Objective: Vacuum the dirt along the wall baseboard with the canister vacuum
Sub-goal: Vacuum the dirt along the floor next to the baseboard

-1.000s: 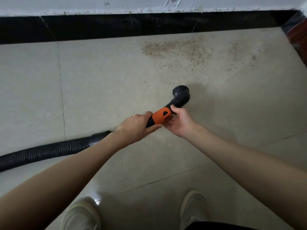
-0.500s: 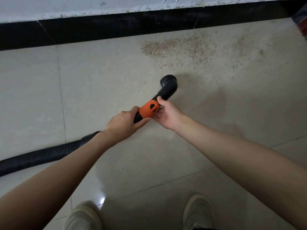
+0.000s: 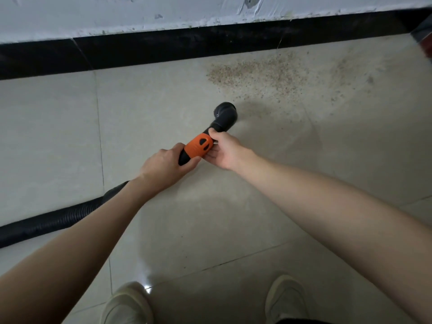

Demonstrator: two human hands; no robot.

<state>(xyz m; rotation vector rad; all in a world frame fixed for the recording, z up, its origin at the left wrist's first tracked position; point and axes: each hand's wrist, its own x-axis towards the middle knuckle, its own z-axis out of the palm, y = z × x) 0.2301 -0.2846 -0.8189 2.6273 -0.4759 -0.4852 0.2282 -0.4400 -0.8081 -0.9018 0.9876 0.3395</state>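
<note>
Head cam: we see L hand [image 3: 164, 166] wrapped round black handle just behind the orange collar [image 3: 198, 148]; R hand [image 3: 224, 152] pinches the nozzle neck right past the collar, thumb on top; round black nozzle [image 3: 226, 116] sits low over the tile floor [image 3: 58, 127], near edge of dirt patch [image 3: 254, 76], not in it; dirt lies beside black baseboard [image 3: 187, 46]; hose [image 3: 53, 222] runs off-frame left; 2 shoes at bottom.

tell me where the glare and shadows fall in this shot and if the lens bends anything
Head view: a bright glare spot on the glossy beige floor tiles beside the pale left shoe; a soft shadow right of the black round vacuum nozzle; the black baseboard bows from wide-angle distortion.
</note>
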